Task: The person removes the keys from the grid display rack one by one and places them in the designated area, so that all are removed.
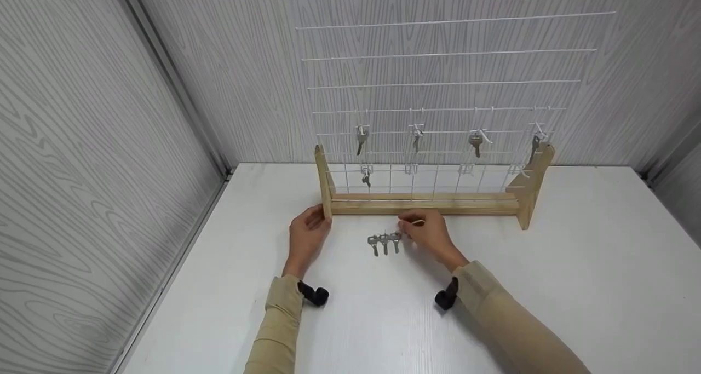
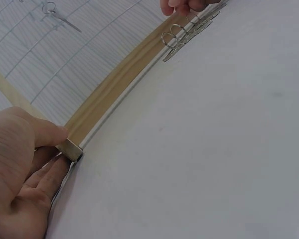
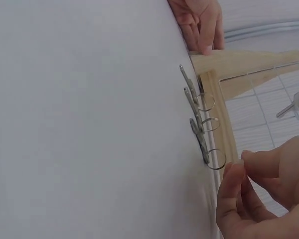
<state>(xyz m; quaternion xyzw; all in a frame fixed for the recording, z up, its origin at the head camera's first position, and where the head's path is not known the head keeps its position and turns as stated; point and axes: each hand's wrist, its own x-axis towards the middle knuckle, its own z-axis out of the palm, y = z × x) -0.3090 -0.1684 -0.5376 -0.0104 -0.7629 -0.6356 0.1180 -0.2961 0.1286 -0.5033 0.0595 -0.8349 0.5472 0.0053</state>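
Note:
My left hand (image 1: 308,237) grips the front end of the left wooden foot (image 1: 323,185) of a wire rack, thumb on one side and fingers behind. Three silver keys (image 1: 385,246), each with a ring, lie in a row on the white table before the rack's wooden base bar (image 1: 427,206). Beside the rightmost of them is my right hand (image 1: 432,234). Its thumb and forefinger pinch together at the edge of that key's ring (image 3: 218,169), which stands upright. The other two rings stand free of my fingers in the left wrist view.
Above the bar rises a white wire grid (image 1: 438,84) with hooks. Single keys hang in an upper row, among them a left one (image 1: 362,139) and a middle one (image 1: 476,143). One more key (image 1: 366,178) hangs lower left. The right wooden foot (image 1: 528,190) stands opposite.

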